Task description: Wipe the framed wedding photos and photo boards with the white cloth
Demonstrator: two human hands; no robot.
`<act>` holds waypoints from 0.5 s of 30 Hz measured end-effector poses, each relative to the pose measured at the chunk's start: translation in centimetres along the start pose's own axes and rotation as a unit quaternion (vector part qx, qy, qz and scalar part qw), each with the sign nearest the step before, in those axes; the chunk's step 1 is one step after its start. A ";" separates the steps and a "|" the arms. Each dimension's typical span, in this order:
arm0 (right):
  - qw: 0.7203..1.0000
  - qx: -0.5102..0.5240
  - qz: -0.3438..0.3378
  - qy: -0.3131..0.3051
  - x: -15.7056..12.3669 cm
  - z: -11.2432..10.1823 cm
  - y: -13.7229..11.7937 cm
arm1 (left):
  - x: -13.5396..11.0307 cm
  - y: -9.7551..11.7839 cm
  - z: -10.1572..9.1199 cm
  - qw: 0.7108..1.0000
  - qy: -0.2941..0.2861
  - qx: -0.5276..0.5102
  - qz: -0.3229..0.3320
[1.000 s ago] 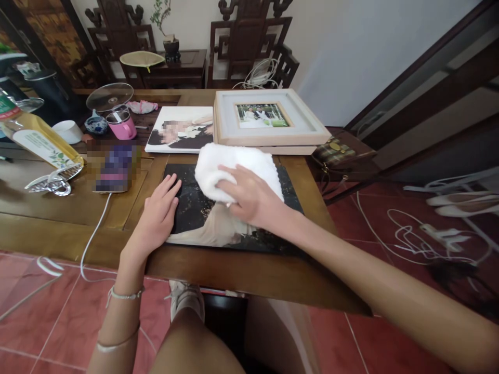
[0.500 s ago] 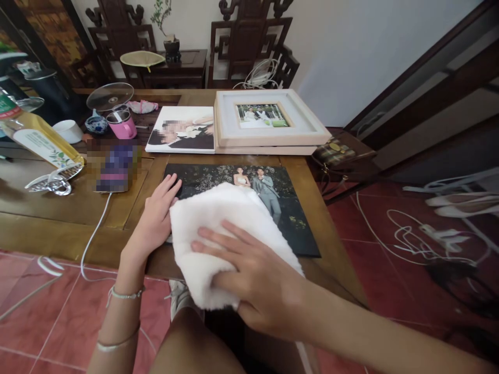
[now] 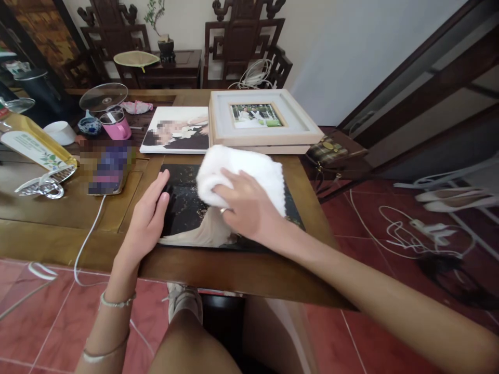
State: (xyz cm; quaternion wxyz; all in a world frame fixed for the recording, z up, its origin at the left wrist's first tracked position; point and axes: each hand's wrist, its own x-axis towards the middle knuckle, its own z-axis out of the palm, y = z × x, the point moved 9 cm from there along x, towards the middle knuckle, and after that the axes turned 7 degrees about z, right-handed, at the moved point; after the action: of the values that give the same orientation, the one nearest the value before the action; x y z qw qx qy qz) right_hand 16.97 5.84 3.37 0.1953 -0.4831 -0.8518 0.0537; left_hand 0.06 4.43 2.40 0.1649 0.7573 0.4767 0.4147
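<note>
A dark wedding photo panel [image 3: 180,202] lies flat on the wooden table [image 3: 218,267], its image facing up. My left hand [image 3: 147,221] rests along the panel's left edge with its fingers stretched out. Over the upper middle of the panel, my right hand [image 3: 249,205] presses a fluffy white cloth [image 3: 259,166] against the surface, part of it bunched under the fingers. The cloth covers the heads and upper bodies of the pictured couple; the pale gown's train shows below it.
Behind the panel lie a white-edged photo panel [image 3: 177,140] and stacked pale frames [image 3: 268,135]. To the left are a phone [image 3: 107,174] with its white cable [image 3: 88,244], a silvery hair claw [image 3: 49,182], an oil bottle [image 3: 37,148] and a pink mug [image 3: 117,127].
My right hand has pushed the cloth away from me, up the panel, uncovering its lower part and hiding the couple. My left hand stays at the left edge, turned more on its side.
</note>
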 end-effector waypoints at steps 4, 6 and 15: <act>0.985 0.058 -0.144 -0.081 0.0 1.2 -6.4 | -0.4 -0.3 -1.1 0.996 0.052 -0.064 -0.033; 0.967 0.075 -0.214 -0.117 -1.2 1.2 -8.5 | -0.5 -0.3 -1.4 0.996 0.065 -0.057 -0.029; 0.968 0.126 -0.196 -0.091 -5.9 -2.8 -4.9 | -0.2 0.9 0.1 0.999 -0.010 0.021 0.025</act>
State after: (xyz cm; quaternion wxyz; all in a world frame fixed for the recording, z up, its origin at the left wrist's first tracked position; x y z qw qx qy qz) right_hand 16.79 -1.96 5.68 0.1828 -0.2718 -0.9303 0.1650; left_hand 0.62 3.80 2.86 0.1434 0.7765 0.4644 0.4009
